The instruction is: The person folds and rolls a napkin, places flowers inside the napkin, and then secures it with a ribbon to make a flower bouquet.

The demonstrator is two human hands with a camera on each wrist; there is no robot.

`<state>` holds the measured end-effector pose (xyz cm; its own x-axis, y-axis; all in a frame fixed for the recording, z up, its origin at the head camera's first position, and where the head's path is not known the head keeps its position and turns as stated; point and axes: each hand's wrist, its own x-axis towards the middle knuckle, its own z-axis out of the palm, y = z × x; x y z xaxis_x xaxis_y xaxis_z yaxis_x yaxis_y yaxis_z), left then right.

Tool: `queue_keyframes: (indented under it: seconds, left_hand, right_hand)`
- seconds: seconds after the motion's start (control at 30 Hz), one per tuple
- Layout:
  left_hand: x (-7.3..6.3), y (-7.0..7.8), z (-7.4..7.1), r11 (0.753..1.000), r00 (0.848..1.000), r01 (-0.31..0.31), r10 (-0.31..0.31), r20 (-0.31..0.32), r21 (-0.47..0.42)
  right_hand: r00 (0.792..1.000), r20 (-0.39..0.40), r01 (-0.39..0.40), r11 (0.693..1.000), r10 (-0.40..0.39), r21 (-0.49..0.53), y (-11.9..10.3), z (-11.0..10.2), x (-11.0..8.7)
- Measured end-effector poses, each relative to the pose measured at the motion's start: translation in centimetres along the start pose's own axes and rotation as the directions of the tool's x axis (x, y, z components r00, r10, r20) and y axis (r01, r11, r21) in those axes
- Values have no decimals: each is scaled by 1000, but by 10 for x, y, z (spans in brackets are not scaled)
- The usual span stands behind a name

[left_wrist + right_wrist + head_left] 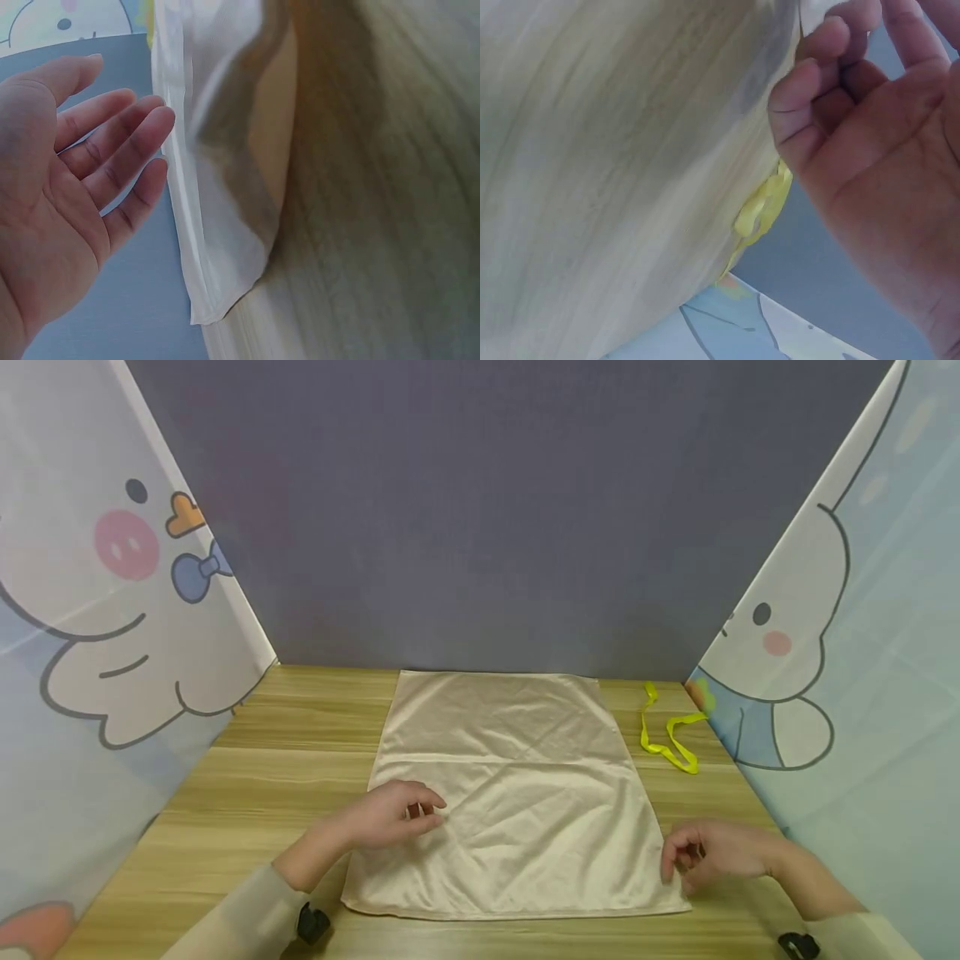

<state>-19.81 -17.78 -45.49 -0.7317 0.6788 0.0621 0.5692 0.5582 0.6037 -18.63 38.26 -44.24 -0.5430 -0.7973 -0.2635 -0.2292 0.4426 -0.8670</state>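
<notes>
A cream satin cloth (510,827) lies spread on the wooden table, lightly wrinkled, with a crease running across its middle. Above its left part hovers my left hand (393,814), fingers loosely bent and nothing in them. The left wrist view shows that hand (90,165) palm up to the camera, beside the cloth (217,172). My right hand (720,852) is at the cloth's right edge near the front corner, its fingers loosely curled. In the right wrist view the right hand (877,142) shows nothing gripped; whether a fingertip touches the cloth is hidden.
A yellow ribbon (667,747) lies loosely bent on the table (285,777) at the back right. A grey panel (495,518) stands behind the table. Cartoon-printed sheets (105,635) rise along both sides.
</notes>
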Motion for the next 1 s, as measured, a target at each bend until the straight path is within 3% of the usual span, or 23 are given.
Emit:
queue_keyframes:
  seconds: [0.3, 0.77, 1.0]
  left_hand:
    - [-1, 1, 3, 1000, 1000, -13, 13, -6, 4]
    - [0, -6, 7, 1000, 1000, -25, 25, -15, 2]
    - [4, -1, 7, 1000, 1000, -11, 11, -1, -2]
  right_hand:
    - [997, 46, -57, 998, 57, -19, 9, 5, -2]
    - [998, -28, -63, 998, 63, -11, 7, 8, 7]
    - [997, -62, 42, 998, -46, -52, 3, -2, 14]
